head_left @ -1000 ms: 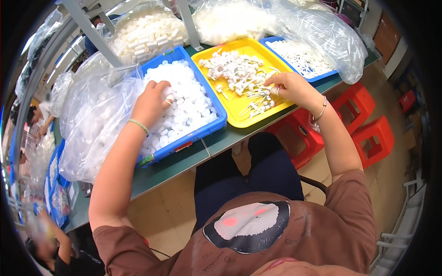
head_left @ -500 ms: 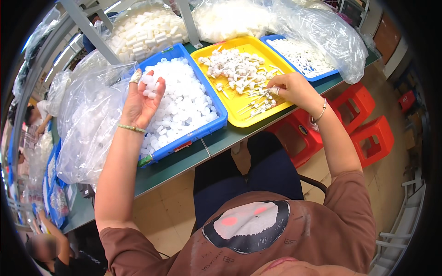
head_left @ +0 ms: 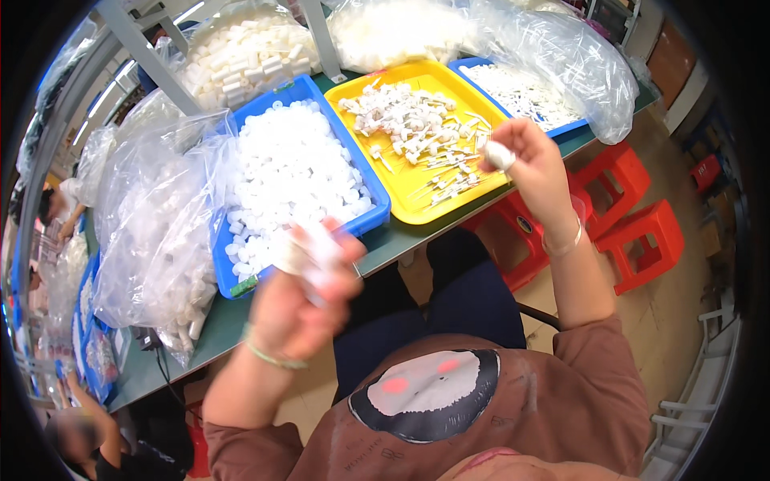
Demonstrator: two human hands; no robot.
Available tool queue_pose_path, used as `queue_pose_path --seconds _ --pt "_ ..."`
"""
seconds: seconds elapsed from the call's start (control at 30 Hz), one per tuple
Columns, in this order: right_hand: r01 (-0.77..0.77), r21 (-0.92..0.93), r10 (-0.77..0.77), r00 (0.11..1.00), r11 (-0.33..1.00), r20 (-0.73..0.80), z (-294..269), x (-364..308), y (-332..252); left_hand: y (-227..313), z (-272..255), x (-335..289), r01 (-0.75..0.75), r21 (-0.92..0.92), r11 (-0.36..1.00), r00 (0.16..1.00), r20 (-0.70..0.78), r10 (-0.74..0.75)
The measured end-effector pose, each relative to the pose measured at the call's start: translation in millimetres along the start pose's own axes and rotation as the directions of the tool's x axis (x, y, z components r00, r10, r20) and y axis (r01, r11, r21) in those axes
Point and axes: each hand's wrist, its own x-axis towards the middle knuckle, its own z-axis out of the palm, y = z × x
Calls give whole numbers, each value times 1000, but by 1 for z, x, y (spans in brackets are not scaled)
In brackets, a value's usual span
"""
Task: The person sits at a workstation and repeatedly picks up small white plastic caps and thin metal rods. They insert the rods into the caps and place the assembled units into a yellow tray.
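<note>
My left hand (head_left: 301, 309) is smeared by motion in front of the blue tray's near edge. Its fingers curl around whitish shapes that look like small white plastic caps (head_left: 322, 247). Wrapping shows on one finger. My right hand (head_left: 529, 164) hovers over the right edge of the yellow tray (head_left: 425, 215), fingers bent in a pinch and one of them wrapped in white; what they hold, if anything, is hidden. Inside that tray lie many thin metal pins with white heads (head_left: 409, 116). Loose white caps (head_left: 297, 168) fill the blue tray (head_left: 383, 210).
Behind the trays are clear bags of cream-coloured cylinders (head_left: 249, 64). Another clear bag (head_left: 152, 232) lies left of the blue tray. A second blue tray (head_left: 573, 127) holds small white parts at the far right. Red stools (head_left: 642, 236) stand beyond the green table (head_left: 385, 240).
My left hand has come down and toward me from above the blue tray, its fingers closing. My right hand has lifted from the pins and moved slightly right.
</note>
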Motion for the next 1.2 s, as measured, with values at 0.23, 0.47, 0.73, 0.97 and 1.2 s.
queue_pose_path --seconds 0.23,0.47,0.73,0.97,1.2 --pt "93 -244 -40 976 965 214 47 -103 28 -103 -116 21 261 56 964 915 -333 -228" --pt "-101 -278 170 956 955 239 57 -129 65 -121 -155 29 160 26 987 909 -393 -137" --pt "-184 -191 222 953 964 204 73 -134 77 -126 -168 25 110 27 994 913 -398 -90" --pt "-175 -311 251 943 934 221 64 -133 82 -125 -169 23 58 101 993 929 -370 -17" --pt "57 -481 51 977 875 209 69 -134 81 -129 -163 26 94 102 990 916 -397 -46"
